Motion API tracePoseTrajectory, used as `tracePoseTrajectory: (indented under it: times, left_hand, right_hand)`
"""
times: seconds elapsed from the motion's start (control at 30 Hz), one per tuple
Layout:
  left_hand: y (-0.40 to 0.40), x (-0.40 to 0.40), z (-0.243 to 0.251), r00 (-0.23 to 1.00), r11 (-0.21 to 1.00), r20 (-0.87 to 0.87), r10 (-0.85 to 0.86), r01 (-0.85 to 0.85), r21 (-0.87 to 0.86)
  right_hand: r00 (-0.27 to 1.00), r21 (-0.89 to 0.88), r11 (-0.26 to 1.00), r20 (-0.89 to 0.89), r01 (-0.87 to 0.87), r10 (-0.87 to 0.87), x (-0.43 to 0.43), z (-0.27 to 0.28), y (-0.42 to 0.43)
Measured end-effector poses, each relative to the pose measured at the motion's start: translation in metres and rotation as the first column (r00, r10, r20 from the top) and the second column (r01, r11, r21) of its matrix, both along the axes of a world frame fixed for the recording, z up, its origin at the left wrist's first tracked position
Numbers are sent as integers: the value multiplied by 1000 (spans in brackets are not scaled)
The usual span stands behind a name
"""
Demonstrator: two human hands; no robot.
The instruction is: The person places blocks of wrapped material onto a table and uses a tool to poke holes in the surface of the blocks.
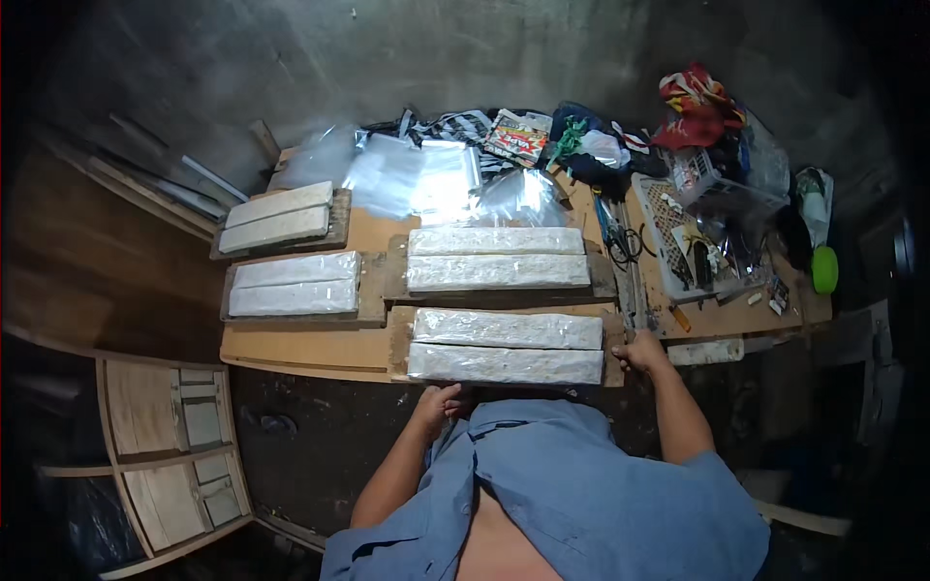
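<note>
Nearest me on the wooden table (305,345) lies a board (614,374) bearing two long white blocks (508,363) in clear plastic wrap. My right hand (641,351) grips that board's right end, thumb on top. My left hand (439,404) is at the table's front edge, just below the board's left part; its fingers are curled, and whether they touch the board cannot be told. Behind it, another board (603,276) carries two wrapped white blocks (498,272). At the left, two more boards hold paired blocks, one pair nearer (294,296) and one farther (276,225).
Clear plastic bags (385,174) lie at the back beside a printed box (517,138). Scissors (625,247) and a white plastic basket (654,269) with small items are on the right. A wooden frame (174,465) stands at lower left.
</note>
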State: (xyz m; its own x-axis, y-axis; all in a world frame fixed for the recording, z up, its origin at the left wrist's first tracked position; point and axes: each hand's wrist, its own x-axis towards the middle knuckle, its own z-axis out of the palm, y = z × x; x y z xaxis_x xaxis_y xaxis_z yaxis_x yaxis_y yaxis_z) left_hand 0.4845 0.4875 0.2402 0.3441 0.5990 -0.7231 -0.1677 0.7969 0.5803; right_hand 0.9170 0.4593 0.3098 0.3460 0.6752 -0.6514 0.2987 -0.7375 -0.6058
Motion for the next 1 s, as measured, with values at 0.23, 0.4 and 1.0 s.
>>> tracePoseTrajectory:
  times: [0.23, 0.4, 1.0]
  left_hand:
    - [10, 0, -7, 878, 946, -439, -189, 282, 157]
    - [22, -44, 13, 835, 867, -439, -333, 454, 207]
    - [167, 2, 61, 217, 787, -967, 134, 570, 237]
  right_hand:
    - [946, -47, 999, 324, -8, 23, 7, -20, 17]
    - [727, 199, 963, 687, -180, -6, 26, -47, 18]
    - [862, -18, 998, 504, -59, 61, 23, -31, 105]
